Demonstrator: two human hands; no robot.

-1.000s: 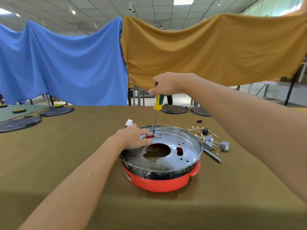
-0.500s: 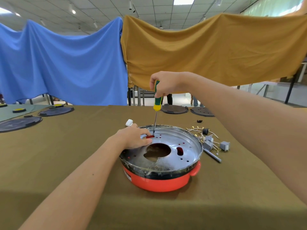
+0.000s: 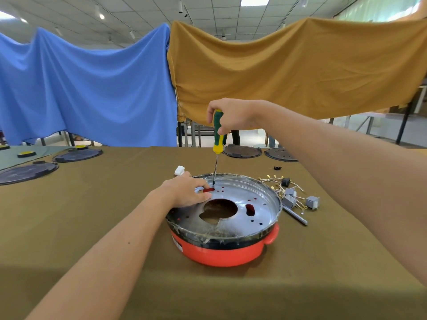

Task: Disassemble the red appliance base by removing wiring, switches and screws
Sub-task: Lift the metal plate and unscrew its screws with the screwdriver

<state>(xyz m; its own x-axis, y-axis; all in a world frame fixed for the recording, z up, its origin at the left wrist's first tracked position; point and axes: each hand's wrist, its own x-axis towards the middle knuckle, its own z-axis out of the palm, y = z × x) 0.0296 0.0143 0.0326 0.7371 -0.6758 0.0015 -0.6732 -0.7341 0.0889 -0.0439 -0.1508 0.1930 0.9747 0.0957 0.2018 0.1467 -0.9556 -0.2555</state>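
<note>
The red appliance base [image 3: 221, 255] sits on the olive table with a shiny metal plate [image 3: 258, 204] on top, pierced by a big centre hole and several small ones. My left hand [image 3: 187, 192] rests on the plate's far left rim, fingers curled round a small light part beside a red slot. My right hand [image 3: 231, 115] grips the top of a green and yellow screwdriver [image 3: 218, 135]. The tool stands upright with its tip on the plate by that slot.
Loose wires with brass terminals, grey switches [image 3: 291, 199] and a grey rod [image 3: 295, 215] lie right of the base. A white connector [image 3: 179, 170] lies behind my left hand. Dark round lids [image 3: 241, 150] rest at the far edge and far left [image 3: 27, 173].
My right hand has turned on the screwdriver handle, so more of the green grip shows now. The tip stays at the same spot. My left hand has not moved.
</note>
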